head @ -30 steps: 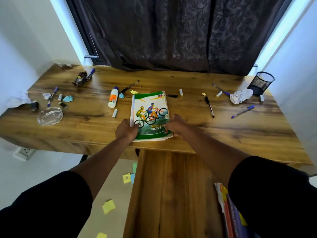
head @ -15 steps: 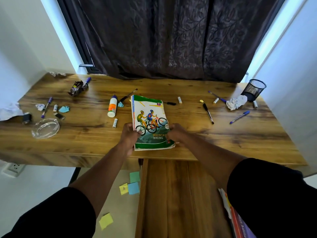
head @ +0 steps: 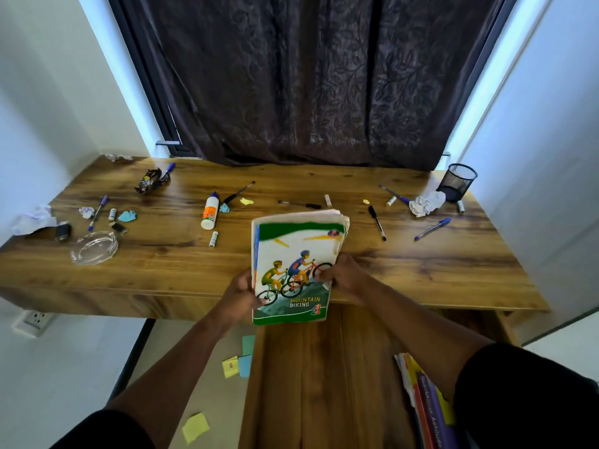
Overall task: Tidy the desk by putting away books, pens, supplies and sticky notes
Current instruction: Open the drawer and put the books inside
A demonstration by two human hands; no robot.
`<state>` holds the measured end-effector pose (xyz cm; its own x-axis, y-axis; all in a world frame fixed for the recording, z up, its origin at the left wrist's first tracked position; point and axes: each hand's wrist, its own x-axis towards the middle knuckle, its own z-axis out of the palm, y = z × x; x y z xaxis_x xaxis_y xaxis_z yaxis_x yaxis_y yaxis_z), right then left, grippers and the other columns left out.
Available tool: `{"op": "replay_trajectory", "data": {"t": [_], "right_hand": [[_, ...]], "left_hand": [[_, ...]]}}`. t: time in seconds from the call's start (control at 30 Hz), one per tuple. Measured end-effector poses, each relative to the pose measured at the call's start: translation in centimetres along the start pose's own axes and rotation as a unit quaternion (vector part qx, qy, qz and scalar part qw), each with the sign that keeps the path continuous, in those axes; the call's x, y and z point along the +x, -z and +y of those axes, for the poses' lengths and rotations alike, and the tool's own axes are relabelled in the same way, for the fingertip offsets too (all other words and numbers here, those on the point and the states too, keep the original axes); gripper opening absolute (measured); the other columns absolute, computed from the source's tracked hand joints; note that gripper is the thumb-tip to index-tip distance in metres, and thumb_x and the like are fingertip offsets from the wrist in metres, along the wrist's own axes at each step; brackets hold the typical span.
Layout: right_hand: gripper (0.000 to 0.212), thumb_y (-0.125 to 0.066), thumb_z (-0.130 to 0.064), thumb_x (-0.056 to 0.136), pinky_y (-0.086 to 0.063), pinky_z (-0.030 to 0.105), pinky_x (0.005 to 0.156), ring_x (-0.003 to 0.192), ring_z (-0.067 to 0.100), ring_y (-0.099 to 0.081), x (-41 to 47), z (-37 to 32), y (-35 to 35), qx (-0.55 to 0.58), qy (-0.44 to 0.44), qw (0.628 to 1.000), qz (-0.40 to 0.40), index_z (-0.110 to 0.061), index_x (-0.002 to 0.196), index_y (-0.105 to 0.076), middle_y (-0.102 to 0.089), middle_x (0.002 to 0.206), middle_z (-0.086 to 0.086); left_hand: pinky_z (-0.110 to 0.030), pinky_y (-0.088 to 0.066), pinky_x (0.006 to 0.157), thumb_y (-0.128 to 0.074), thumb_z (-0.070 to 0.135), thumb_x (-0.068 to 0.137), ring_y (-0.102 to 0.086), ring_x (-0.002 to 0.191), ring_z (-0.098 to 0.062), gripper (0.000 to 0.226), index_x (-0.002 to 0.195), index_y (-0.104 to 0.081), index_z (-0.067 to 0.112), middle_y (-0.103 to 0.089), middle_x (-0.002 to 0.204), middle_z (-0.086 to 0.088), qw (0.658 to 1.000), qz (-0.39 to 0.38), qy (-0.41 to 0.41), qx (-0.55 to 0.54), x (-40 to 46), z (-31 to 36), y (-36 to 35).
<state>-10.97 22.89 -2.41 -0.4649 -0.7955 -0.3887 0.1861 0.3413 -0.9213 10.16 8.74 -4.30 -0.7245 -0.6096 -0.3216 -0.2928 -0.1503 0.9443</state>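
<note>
A stack of books with a "Mountain Biking" cover [head: 296, 254] on top is held tilted up over the front edge of the wooden desk [head: 437, 273]. My left hand [head: 241, 291] grips its left edge and my right hand [head: 342, 275] grips its right edge. Pens lie scattered on the desk: a black pen [head: 377, 222], a blue pen [head: 432, 229], another blue pen [head: 97, 212]. A glue bottle [head: 210, 211] lies left of the books. Sticky notes [head: 238, 362] lie on the floor below.
A black mesh pen cup [head: 457, 182] stands at the back right beside crumpled paper [head: 426, 204]. A glass ashtray [head: 94, 247] and small clutter sit at the left. More books [head: 428, 403] lie at the lower right. A dark curtain [head: 308, 79] hangs behind the desk.
Both hands have lifted the book stack off the desk and pulled it toward me, past the front edge; it now tilts upward.
</note>
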Motion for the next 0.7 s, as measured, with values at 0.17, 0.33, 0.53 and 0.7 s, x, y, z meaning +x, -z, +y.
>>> {"op": "replay_trajectory", "data": {"t": [0.17, 0.33, 0.53, 0.7], "right_hand": [[0.049, -0.071, 0.018, 0.075, -0.062, 0.043, 0.081, 0.099, 0.024, -0.075, -4.2, 2.9, 1.9, 0.017, 0.050, 0.999, 0.006, -0.017, 0.110, -0.069, -0.079, 0.102, 0.000], [0.046, -0.076, -0.003, 0.061, -0.059, 0.051, 0.091, 0.106, 0.037, -0.072, -7.4, 7.3, 4.6, 0.020, 0.057, 0.997, 0.048, -0.009, 0.107, -0.073, -0.075, 0.112, 0.019], [0.045, -0.071, 0.020, 0.079, -0.053, 0.055, 0.100, 0.117, 0.044, -0.065, -10.2, 12.6, 5.9, 0.021, 0.017, 0.996, 0.088, -0.018, 0.103, -0.068, -0.069, 0.121, 0.026], [0.048, -0.070, 0.020, 0.081, -0.055, 0.047, 0.100, 0.110, 0.027, -0.067, -10.8, 13.2, 5.9, -0.013, -0.005, 0.997, 0.070, -0.018, 0.108, -0.064, -0.070, 0.117, 0.013]], "left_hand": [[-0.034, -0.058, 0.077, -0.066, -0.022, 0.067, -0.072, 0.095, -0.023, 0.055, 0.104, -0.067, 0.019, -0.077, 0.094, 0.004, 0.995, 0.025, 0.011, 0.099, -1.5, 0.6, -4.2], [-0.039, -0.058, 0.085, -0.067, -0.008, 0.064, -0.069, 0.101, -0.024, 0.062, 0.123, -0.064, 0.013, -0.074, 0.110, -0.006, 0.987, 0.037, 0.050, 0.145, -2.4, -1.7, -8.5], [-0.038, -0.055, 0.091, -0.073, -0.002, 0.079, -0.064, 0.111, -0.026, 0.053, 0.127, -0.061, 0.017, -0.068, 0.123, -0.007, 0.975, 0.034, 0.154, 0.154, -4.3, -6.7, -13.0], [-0.047, -0.053, 0.100, -0.071, -0.004, 0.076, -0.063, 0.115, -0.028, 0.059, 0.132, -0.062, 0.014, -0.067, 0.128, -0.009, 0.979, 0.055, 0.167, 0.100, -4.2, -8.3, -13.6]]}}
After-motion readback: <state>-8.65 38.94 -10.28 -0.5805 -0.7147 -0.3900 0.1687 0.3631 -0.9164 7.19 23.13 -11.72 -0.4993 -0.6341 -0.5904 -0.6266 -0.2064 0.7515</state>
